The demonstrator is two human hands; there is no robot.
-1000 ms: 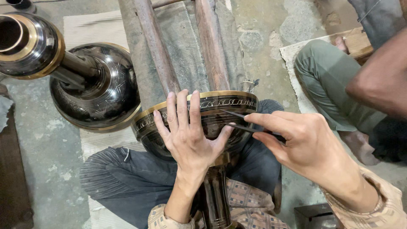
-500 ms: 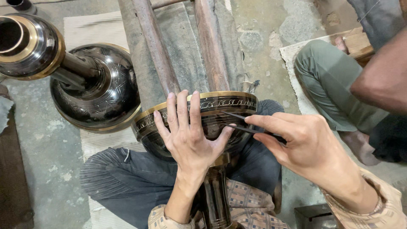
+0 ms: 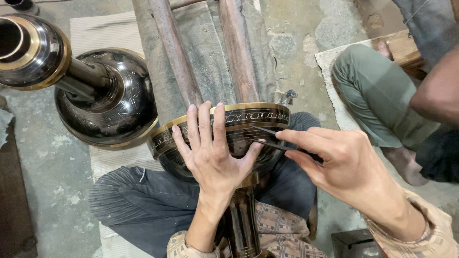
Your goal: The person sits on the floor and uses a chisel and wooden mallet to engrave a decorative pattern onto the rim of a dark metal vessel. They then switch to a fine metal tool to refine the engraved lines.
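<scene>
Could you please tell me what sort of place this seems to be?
Probably a floor-level metal craft workshop: the left hand steadies a black vase, the right hand engraves with a thin tool, a finished vase stands nearby.

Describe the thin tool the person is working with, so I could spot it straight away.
Find the black vase with a gold rim lying across the person's lap, left hand spread flat on it. The right hand pinches a slim dark pointed tool against it, the only thin straight thing there.
</scene>
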